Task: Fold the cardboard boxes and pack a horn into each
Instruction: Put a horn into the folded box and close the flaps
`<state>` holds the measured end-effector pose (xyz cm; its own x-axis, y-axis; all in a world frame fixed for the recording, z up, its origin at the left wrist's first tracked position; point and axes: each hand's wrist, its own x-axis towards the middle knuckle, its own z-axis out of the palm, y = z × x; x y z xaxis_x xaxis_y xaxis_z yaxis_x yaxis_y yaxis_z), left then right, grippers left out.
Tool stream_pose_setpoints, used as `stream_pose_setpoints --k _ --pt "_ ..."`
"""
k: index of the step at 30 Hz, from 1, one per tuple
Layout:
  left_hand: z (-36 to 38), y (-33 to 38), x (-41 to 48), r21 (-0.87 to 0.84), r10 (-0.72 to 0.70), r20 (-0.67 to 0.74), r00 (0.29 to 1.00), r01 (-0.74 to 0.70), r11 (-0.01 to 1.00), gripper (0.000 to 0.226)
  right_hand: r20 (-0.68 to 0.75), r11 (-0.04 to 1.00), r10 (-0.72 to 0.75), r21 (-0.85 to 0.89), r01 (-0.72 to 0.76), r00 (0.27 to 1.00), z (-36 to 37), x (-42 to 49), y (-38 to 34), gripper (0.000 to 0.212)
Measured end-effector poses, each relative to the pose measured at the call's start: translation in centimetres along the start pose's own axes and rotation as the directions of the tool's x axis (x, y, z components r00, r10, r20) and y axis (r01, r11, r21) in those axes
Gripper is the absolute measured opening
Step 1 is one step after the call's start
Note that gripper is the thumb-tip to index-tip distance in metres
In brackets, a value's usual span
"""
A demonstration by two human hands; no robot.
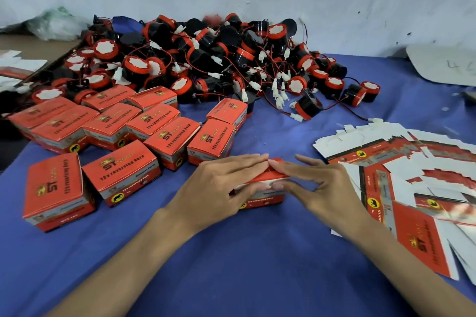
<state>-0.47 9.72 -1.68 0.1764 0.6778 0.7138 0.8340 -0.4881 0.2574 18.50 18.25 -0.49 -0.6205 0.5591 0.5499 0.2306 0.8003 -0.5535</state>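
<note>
A small red cardboard box [265, 198] stands on the blue cloth [231, 265] in the middle, mostly covered by both hands. My left hand [219, 188] lies over its top from the left with straight fingers, thumb against the front face. My right hand [316, 185] presses the top from the right, fingertips meeting the left ones at the far edge. A big pile of black-and-red horns [206, 59] with wires fills the back. Several closed red boxes [123, 134] sit at the left. Flat unfolded boxes [412, 177] lie fanned out at the right.
A wall runs behind the pile. A white card [445, 67] lies at the far right, a plastic bag [54, 23] at the far left. More flat cartons [15, 67] rest on a brown surface at the left edge.
</note>
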Motion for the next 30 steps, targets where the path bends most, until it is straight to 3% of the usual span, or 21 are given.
stream_pose_setpoints --k 3,7,12,16,23,30 --pt "0.2 0.1 -0.1 0.016 0.017 -0.002 1.0 -0.017 1.0 0.033 0.052 0.946 -0.175 -0.267 0.182 0.983 -0.4 -0.1 -0.2 0.032" --pt "0.0 0.1 -0.3 0.038 0.035 0.008 0.999 -0.035 0.999 0.03 0.119 0.793 -0.249 -0.544 0.273 0.961 -1.3 -0.1 0.0 0.037" --pt "0.2 -0.1 -0.6 0.069 0.072 0.004 0.997 -0.072 0.995 0.03 0.228 0.844 -0.33 -0.363 0.395 0.916 -1.2 -0.2 0.5 0.035" --pt "0.3 0.0 -0.6 0.053 0.047 0.014 0.999 -0.048 0.997 0.034 0.136 0.937 -0.265 -0.196 0.288 0.955 -0.5 -0.2 0.6 0.032" --pt "0.0 0.6 -0.7 0.059 -0.026 0.112 0.993 0.02 0.998 0.035 -0.029 0.936 -0.283 -0.225 0.27 0.959 0.9 -0.6 0.3 0.03" --pt "-0.3 0.1 -0.5 -0.13 -0.154 0.163 0.974 0.176 0.976 0.043 0.176 0.978 -0.206 0.039 0.203 0.963 -0.4 -0.2 2.0 0.039"
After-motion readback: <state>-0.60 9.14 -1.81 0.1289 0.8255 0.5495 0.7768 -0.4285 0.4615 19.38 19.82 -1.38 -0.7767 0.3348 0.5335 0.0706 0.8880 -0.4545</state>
